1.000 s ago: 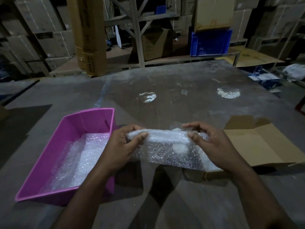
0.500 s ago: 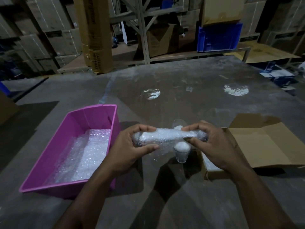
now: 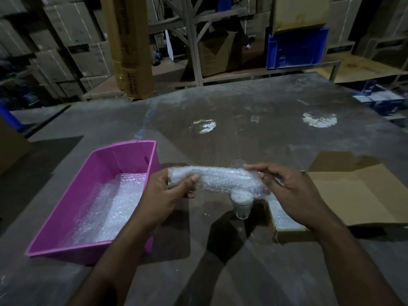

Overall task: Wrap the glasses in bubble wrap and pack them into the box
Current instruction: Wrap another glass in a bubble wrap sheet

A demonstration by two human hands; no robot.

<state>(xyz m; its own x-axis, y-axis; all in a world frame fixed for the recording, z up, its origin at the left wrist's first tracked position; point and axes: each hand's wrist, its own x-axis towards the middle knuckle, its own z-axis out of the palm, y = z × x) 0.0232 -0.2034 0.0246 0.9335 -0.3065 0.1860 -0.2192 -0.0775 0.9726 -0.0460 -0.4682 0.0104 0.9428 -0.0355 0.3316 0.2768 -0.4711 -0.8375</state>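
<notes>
Two hands: the left hand [image 3: 164, 193] and the right hand [image 3: 289, 193]. One rolled bubble-wrap bundle [image 3: 220, 180]. One bare glass [image 3: 241, 206] (partly hidden behind the roll). One pink tub [image 3: 130, 160], one sheet of bubble wrap [image 3: 106, 208] inside. One open cardboard box [image 3: 353, 195]. One blue crate [image 3: 295, 49] behind.

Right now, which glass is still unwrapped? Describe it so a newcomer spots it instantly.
Find the pink bin on the grey table; to its right, two hands hold a bubble-wrap roll. Directly beneath that roll stands a bare glass beside the cardboard box, clear and upright, not wrapped.
</notes>
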